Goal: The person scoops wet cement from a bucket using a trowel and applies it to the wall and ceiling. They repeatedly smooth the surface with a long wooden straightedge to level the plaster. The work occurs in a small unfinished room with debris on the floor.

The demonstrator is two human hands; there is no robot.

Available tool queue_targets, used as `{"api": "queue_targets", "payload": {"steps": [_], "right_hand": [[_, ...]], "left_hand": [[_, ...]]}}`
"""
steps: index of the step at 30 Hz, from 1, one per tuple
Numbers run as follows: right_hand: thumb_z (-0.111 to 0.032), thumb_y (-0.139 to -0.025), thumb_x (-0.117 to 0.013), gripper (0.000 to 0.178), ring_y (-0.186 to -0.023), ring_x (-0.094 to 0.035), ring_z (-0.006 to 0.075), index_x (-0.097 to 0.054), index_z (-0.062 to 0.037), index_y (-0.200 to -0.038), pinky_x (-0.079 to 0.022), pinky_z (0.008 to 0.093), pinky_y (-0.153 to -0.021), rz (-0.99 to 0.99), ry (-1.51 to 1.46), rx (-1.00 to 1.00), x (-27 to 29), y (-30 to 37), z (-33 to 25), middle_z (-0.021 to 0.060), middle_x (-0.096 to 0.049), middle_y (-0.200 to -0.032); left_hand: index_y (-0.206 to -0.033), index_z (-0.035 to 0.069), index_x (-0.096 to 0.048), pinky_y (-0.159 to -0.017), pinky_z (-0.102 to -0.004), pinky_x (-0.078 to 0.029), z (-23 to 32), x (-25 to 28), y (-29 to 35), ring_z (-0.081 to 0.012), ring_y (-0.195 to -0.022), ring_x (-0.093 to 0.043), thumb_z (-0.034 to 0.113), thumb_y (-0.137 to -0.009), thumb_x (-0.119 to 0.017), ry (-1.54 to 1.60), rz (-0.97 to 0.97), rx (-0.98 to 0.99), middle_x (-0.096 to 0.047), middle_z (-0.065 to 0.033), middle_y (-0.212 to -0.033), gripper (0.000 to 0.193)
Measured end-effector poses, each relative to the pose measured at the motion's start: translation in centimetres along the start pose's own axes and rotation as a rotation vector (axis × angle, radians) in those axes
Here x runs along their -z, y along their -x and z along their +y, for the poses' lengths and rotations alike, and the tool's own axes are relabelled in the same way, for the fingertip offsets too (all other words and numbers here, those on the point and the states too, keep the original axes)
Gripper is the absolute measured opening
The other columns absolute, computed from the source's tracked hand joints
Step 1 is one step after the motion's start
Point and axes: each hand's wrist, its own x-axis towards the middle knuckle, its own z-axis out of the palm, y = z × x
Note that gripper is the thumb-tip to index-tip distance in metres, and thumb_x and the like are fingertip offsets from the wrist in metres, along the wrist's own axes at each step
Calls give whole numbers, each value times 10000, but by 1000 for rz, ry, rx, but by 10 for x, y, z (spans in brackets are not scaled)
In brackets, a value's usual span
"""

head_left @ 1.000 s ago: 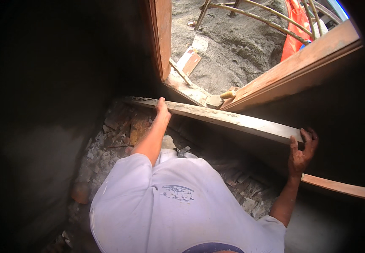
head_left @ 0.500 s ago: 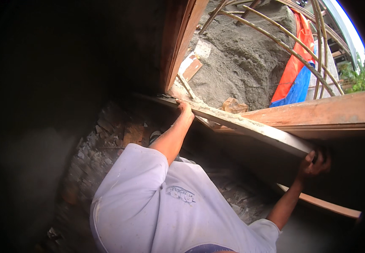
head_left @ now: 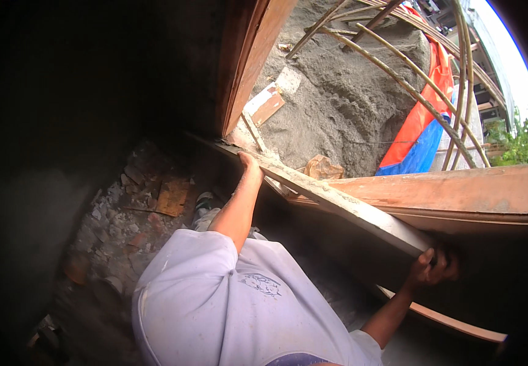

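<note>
A long pale board (head_left: 337,207), its upper face crusted with grey mortar or sand, slants across the wooden-framed opening from upper left to lower right. My left hand (head_left: 250,163) grips its near edge close to the left upright of the frame. At the board's right end, my right hand (head_left: 433,268) is closed around the end in deep shadow; some of its fingers are hard to see. The board's far left end fades into the dark.
A wooden frame has an upright (head_left: 258,58) at left and a reddish timber (head_left: 447,194) at right. Beyond lie a sand heap (head_left: 349,91), thin poles (head_left: 392,82) and an orange-and-blue tarp (head_left: 410,146). Rubble (head_left: 117,222) covers the dark floor; a curved wooden strip (head_left: 453,320) lies lower right.
The view has shifted, so the frame, board and both hands appear farther left and lower. Both hands keep their hold on the board, which looks little changed against the frame.
</note>
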Motion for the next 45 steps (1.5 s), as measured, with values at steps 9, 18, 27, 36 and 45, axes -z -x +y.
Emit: {"api": "queue_targets", "payload": {"steps": [9, 18, 27, 36, 45], "right_hand": [[-233, -880, -561, 178, -975, -488, 309, -596, -63, -920, -413, 425, -824, 7, -15, -95, -2, 1, -5, 162, -515, -1056], [-286, -892, -556, 229, -977, -500, 316, -596, -63, -922, -413, 454, -831, 92, 85, -128, -1, 15, 20, 180, -539, -1033], [-218, -896, -571, 218, -953, -530, 338, -590, -1, -899, -435, 444, -845, 199, 140, -98, 5, 27, 60, 205, -553, -1031], [-259, -910, -547, 276, -969, -553, 317, -599, -10, -1017, -440, 439, -871, 227, 300, -266, 7, 65, 137, 203, -564, -1050], [-244, -919, -529, 265, -955, -568, 318, -621, -20, -1025, -450, 431, -859, 267, 461, -224, 26, 44, 164, 186, -585, -1033]], "left_hand": [[-1385, 1, -303, -1065, -382, -294, 22, 4, -95, -276, -1293, -360, 492, -937, -259, -21, -164, -130, -286, -148, -1456, 667], [-1278, 64, -468, -1009, -408, -349, 38, -16, -73, -293, -1179, -462, 463, -896, -263, -12, -208, -155, -471, -113, -1320, 589], [-1372, -39, -291, -1053, -358, -315, 40, -35, 7, -274, -1262, -397, 452, -952, -241, -8, -305, -190, -323, -168, -1423, 648], [-1391, -16, -245, -1061, -369, -300, 42, -47, 22, -277, -1272, -377, 475, -947, -272, 16, -309, -176, -300, -178, -1426, 663], [-1355, 66, -342, -994, -404, -367, 42, -65, 227, -266, -1176, -444, 541, -905, -384, -103, -299, -256, -418, -115, -1325, 656]]}}
